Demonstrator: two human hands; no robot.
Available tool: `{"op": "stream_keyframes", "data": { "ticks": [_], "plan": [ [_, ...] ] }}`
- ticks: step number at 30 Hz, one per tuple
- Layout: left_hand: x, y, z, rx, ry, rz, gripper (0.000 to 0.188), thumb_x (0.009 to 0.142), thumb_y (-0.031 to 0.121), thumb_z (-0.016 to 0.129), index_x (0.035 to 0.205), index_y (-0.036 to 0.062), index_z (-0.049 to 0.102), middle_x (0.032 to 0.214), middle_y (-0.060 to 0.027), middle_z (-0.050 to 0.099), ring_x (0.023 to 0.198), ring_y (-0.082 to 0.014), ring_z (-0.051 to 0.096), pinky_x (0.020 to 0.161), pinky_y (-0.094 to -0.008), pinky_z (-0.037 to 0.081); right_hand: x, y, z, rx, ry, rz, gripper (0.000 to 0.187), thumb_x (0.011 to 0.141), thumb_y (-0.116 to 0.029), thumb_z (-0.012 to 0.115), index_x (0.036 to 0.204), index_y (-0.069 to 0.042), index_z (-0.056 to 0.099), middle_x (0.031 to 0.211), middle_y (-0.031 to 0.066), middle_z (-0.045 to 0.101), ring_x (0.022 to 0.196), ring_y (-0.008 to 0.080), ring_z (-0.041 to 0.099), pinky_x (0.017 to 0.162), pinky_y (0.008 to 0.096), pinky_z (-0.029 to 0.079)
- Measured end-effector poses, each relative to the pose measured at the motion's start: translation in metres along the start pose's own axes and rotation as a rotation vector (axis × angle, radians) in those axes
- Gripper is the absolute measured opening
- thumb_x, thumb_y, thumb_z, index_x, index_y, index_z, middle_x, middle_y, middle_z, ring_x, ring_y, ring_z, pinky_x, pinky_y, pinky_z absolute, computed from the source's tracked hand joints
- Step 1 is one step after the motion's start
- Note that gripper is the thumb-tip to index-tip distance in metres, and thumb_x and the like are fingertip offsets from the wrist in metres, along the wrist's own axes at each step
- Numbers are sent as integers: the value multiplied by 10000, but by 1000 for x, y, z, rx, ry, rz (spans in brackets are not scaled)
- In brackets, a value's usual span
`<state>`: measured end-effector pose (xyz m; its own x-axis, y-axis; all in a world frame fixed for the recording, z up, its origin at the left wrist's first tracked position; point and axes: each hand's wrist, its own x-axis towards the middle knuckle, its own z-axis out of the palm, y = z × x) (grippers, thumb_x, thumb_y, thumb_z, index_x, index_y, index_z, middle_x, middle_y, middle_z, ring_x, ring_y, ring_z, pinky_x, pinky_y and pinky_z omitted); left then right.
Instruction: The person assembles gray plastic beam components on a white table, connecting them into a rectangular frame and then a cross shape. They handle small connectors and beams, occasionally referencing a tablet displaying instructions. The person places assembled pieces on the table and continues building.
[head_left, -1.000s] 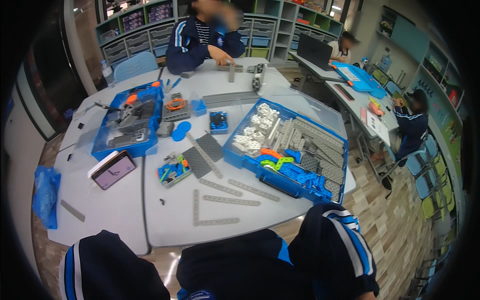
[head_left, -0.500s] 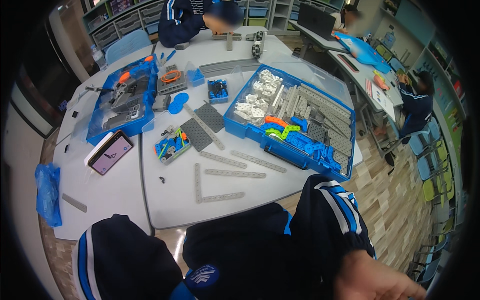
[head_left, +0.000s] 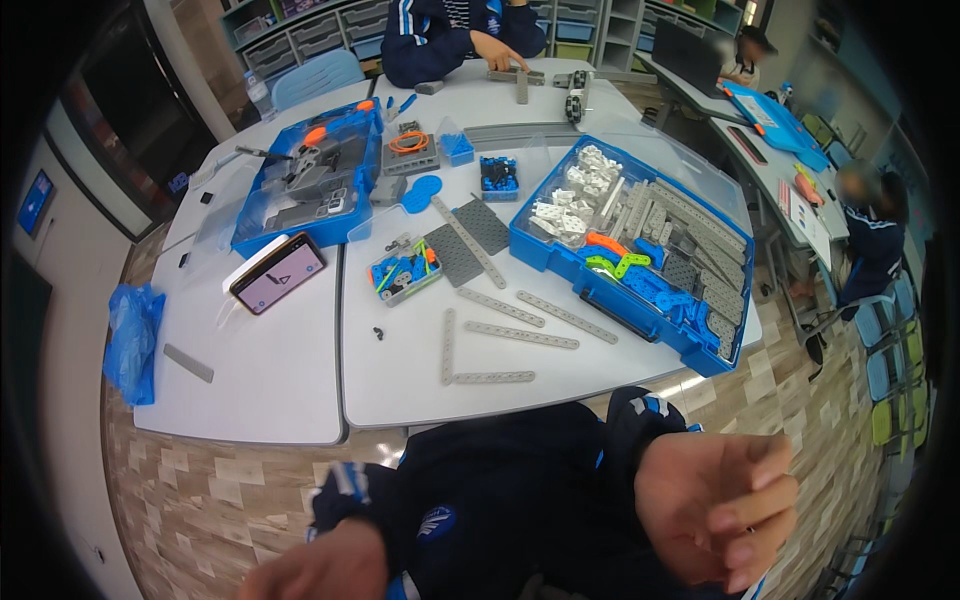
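Grey beams [head_left: 522, 335] at frame centre are best lifted singly, with right hand [head_left: 708, 500] (empty) and left hand [head_left: 325, 568] (grip unclear) held apart below.

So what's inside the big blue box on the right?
The box holds white parts, grey beams, blue parts, an orange piece and green bits. Whatever lies under that top layer is covered.

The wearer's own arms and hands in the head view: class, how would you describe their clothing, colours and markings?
The left hand and right hand are bare, with no gloves visible. The dark navy fabric left sleeve and dark navy fabric right sleeve both carry white and blue stripes, partly blurred.
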<state>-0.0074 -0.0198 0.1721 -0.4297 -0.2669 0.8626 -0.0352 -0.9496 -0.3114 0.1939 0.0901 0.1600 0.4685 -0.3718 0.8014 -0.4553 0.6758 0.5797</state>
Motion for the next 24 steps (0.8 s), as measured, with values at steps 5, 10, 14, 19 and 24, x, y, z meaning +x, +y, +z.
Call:
{"op": "stream_keyframes", "data": {
  "ticks": [5, 10, 14, 19, 24],
  "plan": [
    [-61, 16, -25, 355, -31, -616, 491, 1019, 544, 519, 1141, 80, 620, 1180, -146, 526, 921, -295, 639, 791, -493, 530, -2, -25, 8, -523, -224, 430, 74, 968, -166, 591, 1010, -122, 631, 872, 27, 620, 727, 164, 632, 687, 314, 478],
    [-88, 25, -41, 584, -53, -1096, 562, 1022, 508, 529, 1236, -8, 588, 1161, -172, 531, 964, -283, 623, 888, -409, 488, -21, -21, -7, -590, -417, 499, 126, 954, -167, 654, 1014, -58, 635, 902, 113, 667, 688, 219, 670, 525, 294, 499],
    [-84, 29, -53, 739, -193, -1133, 426, 989, 294, 610, 1273, -23, 584, 1154, -164, 561, 972, -250, 603, 925, -362, 458, -24, -27, -7, -625, -502, 682, 142, 948, -132, 641, 1027, -13, 652, 928, 160, 672, 683, 235, 663, 524, 296, 503],
    [-86, 30, -58, 951, -321, -1097, 351, 913, 63, 651, 1250, -22, 605, 1138, -160, 613, 946, -236, 609, 909, -345, 465, -22, -28, -5, -698, -579, 783, 153, 908, -59, 641, 1051, -5, 660, 957, 165, 673, 701, 248, 660, 585, 327, 518],
    [-104, 24, -64, 1375, -774, -762, 335, 854, 48, 719, 1181, 7, 655, 1083, -122, 647, 898, -291, 614, 820, -387, 465, -26, -27, -2, -781, -604, 831, 163, 871, -21, 631, 1026, -10, 682, 981, 168, 683, 745, 267, 668, 634, 338, 529]
  ]
}}
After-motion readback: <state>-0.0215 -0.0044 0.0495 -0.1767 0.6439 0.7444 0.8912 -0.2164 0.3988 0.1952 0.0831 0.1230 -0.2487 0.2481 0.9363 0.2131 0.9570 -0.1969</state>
